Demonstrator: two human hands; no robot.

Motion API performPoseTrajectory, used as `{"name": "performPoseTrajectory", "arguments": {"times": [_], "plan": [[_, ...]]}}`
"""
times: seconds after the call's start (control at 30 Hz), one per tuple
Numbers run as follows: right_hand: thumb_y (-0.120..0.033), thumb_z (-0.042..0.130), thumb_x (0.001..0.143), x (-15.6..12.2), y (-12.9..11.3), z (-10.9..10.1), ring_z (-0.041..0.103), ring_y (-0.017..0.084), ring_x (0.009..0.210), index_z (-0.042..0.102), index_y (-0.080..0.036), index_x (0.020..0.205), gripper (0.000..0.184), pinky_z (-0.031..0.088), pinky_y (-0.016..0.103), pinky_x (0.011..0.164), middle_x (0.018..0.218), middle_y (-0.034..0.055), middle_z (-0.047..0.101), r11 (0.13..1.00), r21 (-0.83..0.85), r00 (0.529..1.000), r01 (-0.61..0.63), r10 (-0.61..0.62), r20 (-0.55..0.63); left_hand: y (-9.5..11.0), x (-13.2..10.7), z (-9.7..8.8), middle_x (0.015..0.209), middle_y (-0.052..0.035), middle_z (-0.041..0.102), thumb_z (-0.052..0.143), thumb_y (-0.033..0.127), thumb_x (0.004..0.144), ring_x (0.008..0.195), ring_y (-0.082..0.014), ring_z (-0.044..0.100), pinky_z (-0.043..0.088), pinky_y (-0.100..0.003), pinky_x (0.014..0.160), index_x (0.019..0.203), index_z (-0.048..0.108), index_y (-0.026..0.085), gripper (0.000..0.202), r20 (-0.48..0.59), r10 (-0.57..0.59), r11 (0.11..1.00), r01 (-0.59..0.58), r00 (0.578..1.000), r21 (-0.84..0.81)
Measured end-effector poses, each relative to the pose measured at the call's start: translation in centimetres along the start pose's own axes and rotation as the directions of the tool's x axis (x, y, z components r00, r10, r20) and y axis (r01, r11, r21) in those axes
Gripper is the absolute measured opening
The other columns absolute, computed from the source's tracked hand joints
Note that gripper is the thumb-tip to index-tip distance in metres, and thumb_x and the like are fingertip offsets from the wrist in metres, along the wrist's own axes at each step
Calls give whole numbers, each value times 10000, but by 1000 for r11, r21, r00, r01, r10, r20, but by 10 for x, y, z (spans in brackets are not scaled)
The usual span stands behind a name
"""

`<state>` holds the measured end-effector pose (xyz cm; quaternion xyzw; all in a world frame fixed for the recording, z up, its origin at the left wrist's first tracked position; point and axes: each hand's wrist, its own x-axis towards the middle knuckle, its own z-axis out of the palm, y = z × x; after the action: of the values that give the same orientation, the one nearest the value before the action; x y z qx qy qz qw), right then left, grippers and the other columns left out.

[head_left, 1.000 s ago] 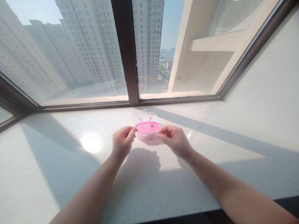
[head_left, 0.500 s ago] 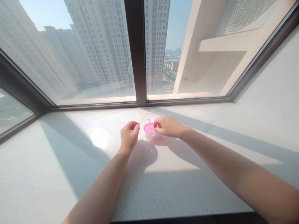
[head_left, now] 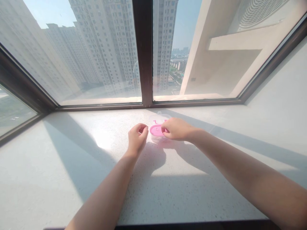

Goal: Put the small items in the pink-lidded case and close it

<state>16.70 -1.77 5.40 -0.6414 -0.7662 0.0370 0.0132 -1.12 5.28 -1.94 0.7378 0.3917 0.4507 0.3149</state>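
A small clear plastic container [head_left: 157,139] with an oval pink lid [head_left: 157,129] stands on the pale speckled sill. Behind it, a clear lid or sheet [head_left: 159,116] with a thin curved pink strip [head_left: 157,122] is partly covered by my right hand. My right hand [head_left: 177,129] is closed in a pinch at the right edge of the pink lid, its fingertips partly hidden. Just left of the container, my left hand [head_left: 138,137] has thumb and forefinger drawn together beside the lid's edge. Whatever is between these fingertips, if anything, is too small to make out.
The speckled sill [head_left: 168,198] runs up to a brown window frame [head_left: 145,57]. A pale wall [head_left: 278,95] closes off the right side. Strong sunlight and shadows fall across the sill, and its dark front edge [head_left: 192,223] shows at the bottom.
The view has shifted slightly, so everything sits a little further right. My left hand is slightly closer to the container. More of the pink strip behind the lid now shows.
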Motion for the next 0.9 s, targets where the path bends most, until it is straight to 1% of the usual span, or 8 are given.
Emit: {"name": "performPoseTrajectory", "arguments": {"times": [0.17,0.33,0.43,0.5,0.53,0.57,0.7,0.9], "plan": [[-158,571,717,-3,1,2,563,175,622,691,-210,712,131,297,273,522,724,41,676,998,69,998,-5,9,-56,-1,0,1,692,0,647,534,252,807,650,-154,600,448,-264,630,736,646,179,152,2,1,1000,-1,1000,2],[-200,569,735,-3,20,4,537,144,597,680,-203,715,113,315,257,539,661,3,644,968,252,967,-15,78,-241,-2,2,0,707,-10,643,543,255,807,674,-164,599,456,-282,657,746,645,175,143,-2,-21,1000,21,1000,-8],[-270,569,767,5,43,10,532,153,606,681,-191,729,142,332,267,569,643,10,626,902,404,868,-150,315,-383,0,3,-2,772,-27,637,576,282,805,724,-173,599,465,-293,673,859,638,171,138,8,-17,999,17,1000,-41],[-307,599,767,14,59,17,557,181,684,689,-184,777,153,359,280,628,704,33,648,780,577,743,-243,532,-406,0,4,-1,952,-69,638,632,322,780,844,-198,609,481,-314,716,1046,596,173,306,66,1,996,5,998,-91],[-316,622,763,20,66,21,573,194,749,692,-180,805,159,377,282,666,775,49,670,669,706,723,-233,605,-334,-1,4,0,1080,-100,614,669,341,755,938,-219,603,486,-336,763,1157,545,178,451,112,8,993,5,994,-116],[-323,643,762,27,72,25,582,204,817,693,-176,841,174,392,283,702,854,65,686,517,833,743,-196,633,-218,-2,3,1,1208,-134,562,709,354,723,1041,-245,578,481,-368,827,1262,473,185,612,165,10,991,12,986,-136],[-434,540,864,51,79,42,629,204,830,675,-172,958,309,454,281,685,946,93,716,327,932,822,-156,566,-61,-14,1,11,1461,-228,318,815,366,612,1287,-331,417,374,-475,1020,1479,154,196,1104,355,-6,979,78,935,-189],[-401,557,861,63,75,57,666,215,857,631,-176,984,267,488,303,700,1001,108,719,132,990,879,-59,477,-11,-31,2,21,1516,-227,228,809,330,643,1261,-349,460,431,-493,977,1507,-27,270,1205,399,-28,941,159,916,-298]]}}
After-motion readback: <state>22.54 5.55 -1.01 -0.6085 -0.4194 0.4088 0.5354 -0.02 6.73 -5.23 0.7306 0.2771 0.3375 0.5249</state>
